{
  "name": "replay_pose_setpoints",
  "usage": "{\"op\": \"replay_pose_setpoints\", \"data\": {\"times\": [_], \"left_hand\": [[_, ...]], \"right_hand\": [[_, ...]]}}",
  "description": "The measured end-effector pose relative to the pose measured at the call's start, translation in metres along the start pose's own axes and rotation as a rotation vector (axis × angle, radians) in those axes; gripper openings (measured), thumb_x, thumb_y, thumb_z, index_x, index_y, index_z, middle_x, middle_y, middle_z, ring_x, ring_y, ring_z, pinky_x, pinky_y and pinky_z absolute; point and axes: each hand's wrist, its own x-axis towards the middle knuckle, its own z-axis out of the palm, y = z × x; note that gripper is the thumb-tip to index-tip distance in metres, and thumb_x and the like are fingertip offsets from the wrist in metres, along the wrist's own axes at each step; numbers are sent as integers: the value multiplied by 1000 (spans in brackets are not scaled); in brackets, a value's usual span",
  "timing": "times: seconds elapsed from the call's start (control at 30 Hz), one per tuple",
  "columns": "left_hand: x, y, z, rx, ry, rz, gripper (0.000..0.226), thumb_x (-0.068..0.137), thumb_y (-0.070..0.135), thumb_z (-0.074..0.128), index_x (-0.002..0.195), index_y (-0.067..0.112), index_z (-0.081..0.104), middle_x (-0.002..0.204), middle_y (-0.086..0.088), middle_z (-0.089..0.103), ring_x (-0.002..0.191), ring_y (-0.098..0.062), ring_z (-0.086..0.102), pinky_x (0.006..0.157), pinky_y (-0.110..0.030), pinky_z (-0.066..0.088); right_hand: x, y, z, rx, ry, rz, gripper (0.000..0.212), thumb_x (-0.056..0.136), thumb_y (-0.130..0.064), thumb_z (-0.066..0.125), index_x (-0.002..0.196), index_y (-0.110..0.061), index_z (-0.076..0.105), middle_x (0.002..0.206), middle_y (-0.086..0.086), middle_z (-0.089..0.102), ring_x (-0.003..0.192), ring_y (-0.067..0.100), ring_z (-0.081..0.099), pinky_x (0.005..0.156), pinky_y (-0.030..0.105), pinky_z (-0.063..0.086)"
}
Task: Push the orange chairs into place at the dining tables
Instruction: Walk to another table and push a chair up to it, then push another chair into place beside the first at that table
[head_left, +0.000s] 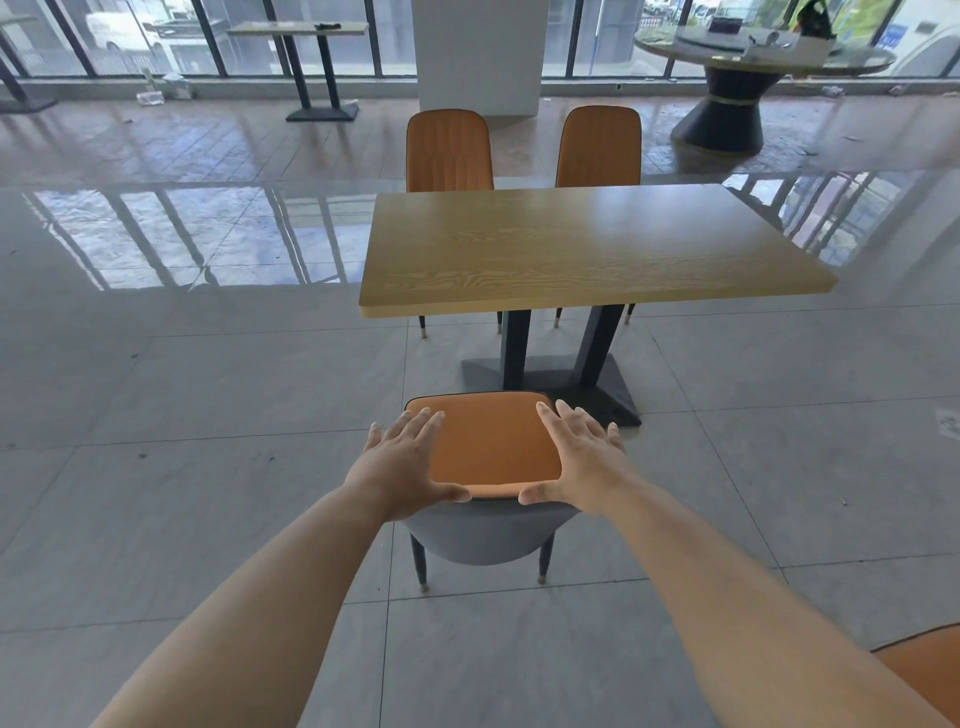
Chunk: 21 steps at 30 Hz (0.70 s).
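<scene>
Both hands reach out at lower centre of the frame, fingers straight and spread, gripping nothing. The left hand (402, 467) lies over the left end of the near chair (493, 447)'s backrest top, thumb pointing inward along its rim; the right hand (582, 460) mirrors it over the right end, thumb tip nearly meeting the other. Whether the palms press on the rim or hover just above it cannot be told.

The near chair is seen from behind and above. Its seat is orange, squarish with rounded corners and a dark piped edge; the inner face of the backrest is orange too, while the curved outer shell is grey. Two thin dark rear legs with pale metal tips stand on the grey tiled floor (208, 467). The chair sits clear of the bench (582, 249), its seat front close to the bench's dark base but not under the top.

The bench, at centre, has a rectangular light wood-grain top on two dark posts. Beyond it, two more chairs (449, 150) stand against its far edge, orange stitched backs showing above the top and legs visible below. An orange curved edge shows at the lower right corner. A round table (737, 57) stands at upper right, a tall narrow table (301, 31) at upper left, before glass walls.
</scene>
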Motion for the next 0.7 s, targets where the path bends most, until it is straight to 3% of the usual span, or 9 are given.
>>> {"op": "replay_pose_setpoints", "data": {"times": [0.23,0.47,0.7], "left_hand": [[0,3,-1,0,5,20,114,72,77,58,154,21,1,163,0,4,149,-21,-1,121,-48,2],[-4,16,-20,9,45,63,112,74,73,60,154,19,4,163,0,7,149,-21,2,121,-47,4],[-16,52,-40,6,37,150,109,76,68,64,155,19,7,162,-1,11,149,-22,9,118,-41,14]], "right_hand": [[-3,1,-2,3,-9,-1,119,66,-77,61,152,-33,-9,163,1,-7,149,27,-7,118,57,-3],[-10,4,-20,39,28,-34,120,63,-78,62,153,-30,0,163,1,0,149,24,-3,117,54,-3],[-50,16,-44,23,114,-3,104,73,-67,67,152,-25,15,161,1,16,148,23,13,119,53,12]]}}
